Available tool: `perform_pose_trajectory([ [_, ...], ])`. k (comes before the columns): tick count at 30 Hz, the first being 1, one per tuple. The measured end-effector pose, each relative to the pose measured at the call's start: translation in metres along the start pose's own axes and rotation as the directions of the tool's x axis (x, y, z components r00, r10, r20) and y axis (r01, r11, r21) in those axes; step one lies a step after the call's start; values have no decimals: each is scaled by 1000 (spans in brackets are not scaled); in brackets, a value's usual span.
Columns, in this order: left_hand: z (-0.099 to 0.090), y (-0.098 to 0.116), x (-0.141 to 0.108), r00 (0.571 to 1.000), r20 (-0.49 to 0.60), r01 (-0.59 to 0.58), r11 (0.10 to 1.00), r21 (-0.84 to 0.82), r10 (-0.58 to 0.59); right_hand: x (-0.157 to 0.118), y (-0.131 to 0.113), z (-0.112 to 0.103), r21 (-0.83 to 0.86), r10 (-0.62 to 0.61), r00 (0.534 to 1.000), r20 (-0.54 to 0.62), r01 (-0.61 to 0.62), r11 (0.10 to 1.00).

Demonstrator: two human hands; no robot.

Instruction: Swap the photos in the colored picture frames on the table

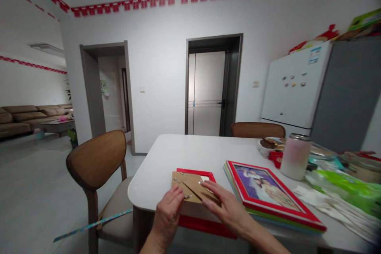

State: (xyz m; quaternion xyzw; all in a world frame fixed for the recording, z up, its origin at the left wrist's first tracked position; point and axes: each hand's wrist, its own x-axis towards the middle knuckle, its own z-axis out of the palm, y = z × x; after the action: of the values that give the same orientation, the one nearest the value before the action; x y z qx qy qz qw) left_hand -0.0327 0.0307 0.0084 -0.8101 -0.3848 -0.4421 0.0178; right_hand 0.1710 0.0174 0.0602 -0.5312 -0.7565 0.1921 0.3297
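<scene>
Near the front edge of the white table, a brown backing board [190, 182] with small metal clips and a diagonal slit or stand edge lies at an angle over a red picture frame [205, 228]. My left hand [168, 212] is closed, its fingertips pinching the board's left front corner. My right hand [226, 206] reaches over the right side of the board, fingers and thumb holding it there. Part of the frame is hidden beneath the board and my hands. A white patch shows at the frame's upper right corner.
On the right is a stack of framed pictures [268, 188], red-framed on top. A pink-white bottle [296, 156], green plastic packaging [345, 190] and white cloth [327, 206] lie beyond. A wooden chair [98, 162] stands left of the table [190, 147], with a patterned strip [92, 226] across it.
</scene>
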Motion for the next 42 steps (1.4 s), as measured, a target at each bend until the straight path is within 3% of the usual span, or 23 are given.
perform_pose_trajectory([
  [2, 16, 10, -3, 997, 77, 22, 999, -43, -19, -7, 8, 1, -104, 18, 997, 72, -11, 995],
  [4, 24, 15, -5, 987, 154, 64, 995, -76, -51, -12, 18, 7, -180, 37, 997, 71, -24, 983],
  [9, 16, 17, -1, 931, 308, 222, 973, -59, -194, -7, 34, 22, -254, 8, 1000, 20, -3, 967],
  [13, 12, 17, 4, 887, 394, 278, 960, -41, -240, -3, 38, 28, -346, 9, 999, -38, -22, 938],
  [19, 16, 14, 1, 885, 388, 286, 958, -18, -257, -2, 46, 27, -349, -45, 999, 5, 44, 936],
  [23, 16, 12, 0, 881, 399, 285, 958, -16, -255, 21, 49, 26, -422, -7, 999, -32, -7, 907],
  [27, 14, 13, 1, 877, 402, 287, 958, 4, -264, 39, 52, 25, -542, 34, 999, 13, -22, 840],
  [36, 12, 17, 0, 871, 406, 296, 955, 20, -279, 23, 52, 19, -519, -20, 998, 56, 47, 854],
  [39, 15, 14, -1, 872, 410, 294, 956, 0, -268, 12, 36, 24, -447, -110, 989, 98, 142, 883],
  [42, 17, 12, -1, 876, 409, 289, 957, -21, -255, -1, 18, 29, -332, -250, 946, 206, 308, 891],
])
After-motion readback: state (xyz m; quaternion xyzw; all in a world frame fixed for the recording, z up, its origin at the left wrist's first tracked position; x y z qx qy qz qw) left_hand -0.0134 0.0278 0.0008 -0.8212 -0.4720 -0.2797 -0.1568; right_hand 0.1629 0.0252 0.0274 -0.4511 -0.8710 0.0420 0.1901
